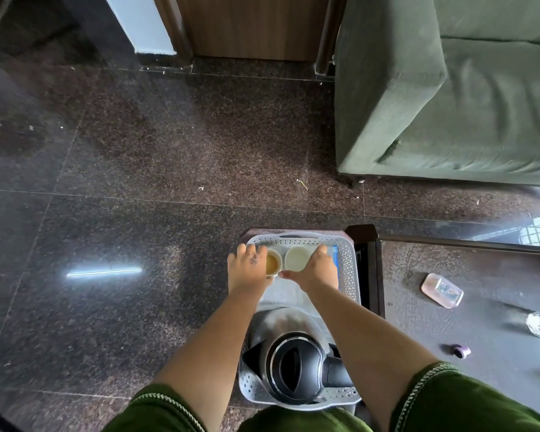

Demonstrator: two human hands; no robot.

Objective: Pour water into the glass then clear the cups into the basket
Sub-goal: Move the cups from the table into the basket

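Cups in basket, hands partly covering

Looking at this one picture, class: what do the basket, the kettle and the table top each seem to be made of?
Basket: grey moulded plastic, matt, judging by the regular punched holes in its wall.
Kettle: brushed metal body with a glossy black lid and handle, probably plastic; the body shows a soft sheen.
Table top: dark, speckled and reflective inside a dark frame, perhaps polished stone or laminate; the picture leaves that open.
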